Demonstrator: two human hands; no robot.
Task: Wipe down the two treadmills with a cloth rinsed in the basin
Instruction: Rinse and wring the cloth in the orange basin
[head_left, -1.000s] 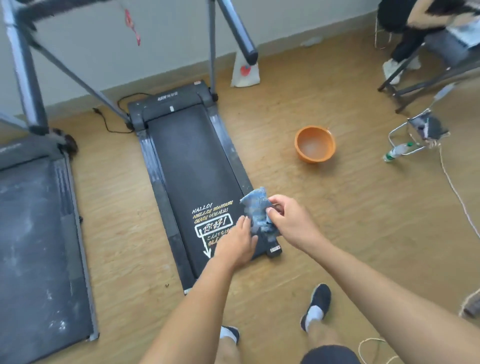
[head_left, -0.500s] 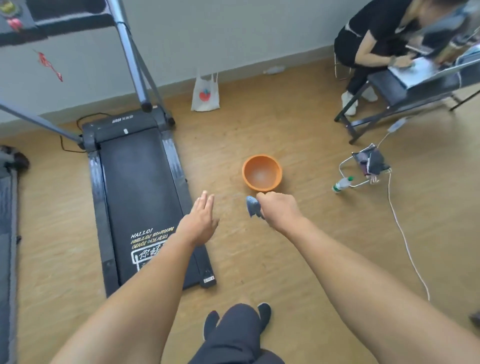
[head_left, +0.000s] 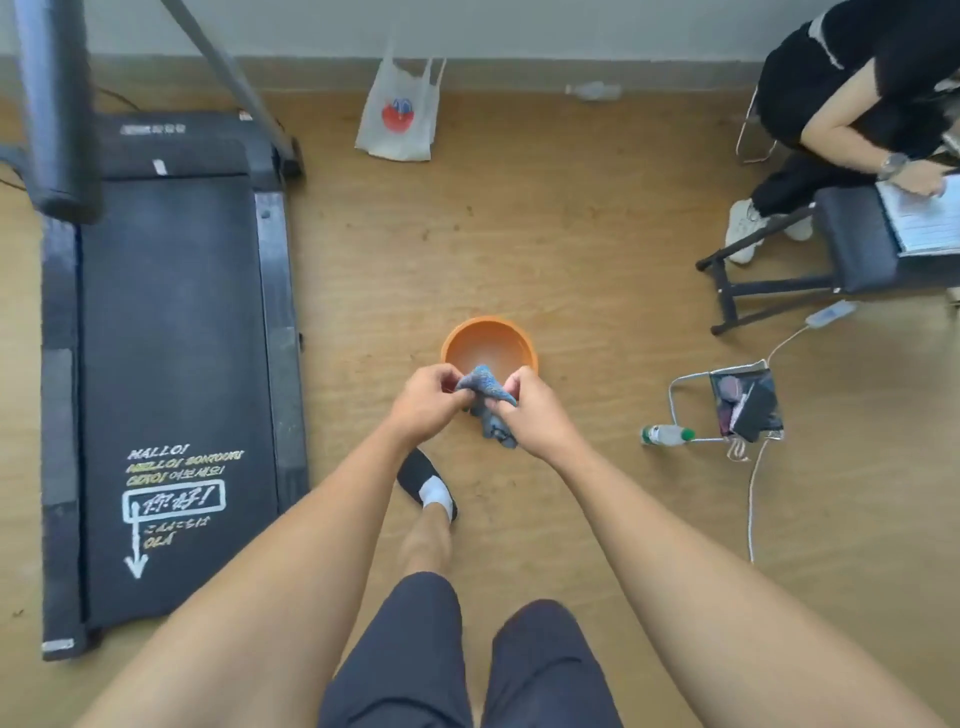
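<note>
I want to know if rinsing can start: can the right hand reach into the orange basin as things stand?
Probably yes. The right hand and left hand grip the cloth at the near rim of the basin, whose open top has nothing across it. Height above it is unclear.

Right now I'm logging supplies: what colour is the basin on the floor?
The basin is plain orange; the head view shows it best.
</note>
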